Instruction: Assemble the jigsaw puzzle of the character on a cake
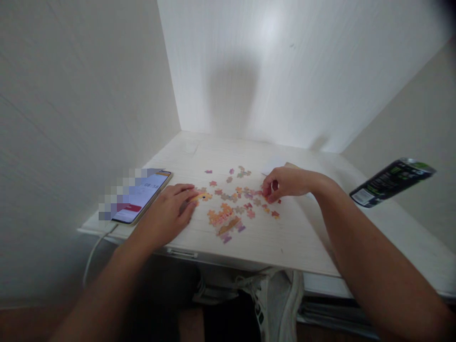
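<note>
Several small jigsaw pieces (pixel 231 209) in orange, pink and purple lie scattered on the white desk (pixel 292 237). My left hand (pixel 171 211) rests flat on the desk with fingers stretched out, its fingertips touching an orange piece (pixel 204 195) at the left edge of the scatter. My right hand (pixel 285 183) is curled at the right side of the pieces, fingers pinched on a small reddish piece (pixel 268 194). A partly joined cluster (pixel 223 221) lies between the two hands, nearer the front edge.
A phone (pixel 142 197) with a lit screen lies at the desk's left edge, a white cable (pixel 94 251) hanging from it. A dark green packet (pixel 390 183) sits at the right. White walls close the desk on three sides. A white shoe (pixel 281 299) shows below.
</note>
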A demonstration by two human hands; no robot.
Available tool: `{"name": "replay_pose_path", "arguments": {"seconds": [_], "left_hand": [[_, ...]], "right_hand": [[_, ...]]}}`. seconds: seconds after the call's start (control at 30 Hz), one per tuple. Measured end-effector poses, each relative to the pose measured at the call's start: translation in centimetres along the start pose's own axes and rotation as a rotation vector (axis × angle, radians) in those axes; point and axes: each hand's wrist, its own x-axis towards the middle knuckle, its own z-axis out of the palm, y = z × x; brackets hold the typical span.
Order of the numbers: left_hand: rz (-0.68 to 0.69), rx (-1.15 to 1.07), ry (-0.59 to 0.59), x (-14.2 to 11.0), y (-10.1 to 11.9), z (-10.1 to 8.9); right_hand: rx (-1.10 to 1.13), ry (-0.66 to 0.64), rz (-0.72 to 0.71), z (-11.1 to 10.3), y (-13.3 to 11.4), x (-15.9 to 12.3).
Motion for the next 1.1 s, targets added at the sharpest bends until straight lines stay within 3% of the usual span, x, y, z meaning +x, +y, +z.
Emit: {"name": "replay_pose_path", "arguments": {"seconds": [0.23,0.33,0.43,0.6,0.8,0.93,1.1], "left_hand": [[-0.004,-0.019,0.049,-0.1,0.7,-0.4],[0.005,-0.031,0.101,0.0,2.3,-0.7],[0.016,-0.081,0.051,-0.1,4.2,-0.7],[-0.018,-0.163,-0.027,-0.3,5.9,-0.1],[-0.028,-0.179,-0.056,-0.5,5.7,0.6],[-0.079,-0.219,-0.009,-0.7,6.0,0.6],[-0.131,-0.321,-0.01,-0.3,6.2,0.4]], "right_hand": [[0.072,-0.041,-0.039,0.5,0.2,0.2],[0.087,-0.034,-0.044,0.5,-0.3,-0.2],[0.102,-0.018,-0.063,0.2,-1.1,-0.7],[0.307,0.133,-0.167,0.8,-2.2,0.1],[0.682,0.312,-0.281,4.6,-4.6,3.5],[0.62,0.37,-0.319,6.3,-7.0,4.0],[0.487,0.443,-0.37,6.9,-8.7,3.5]]}}
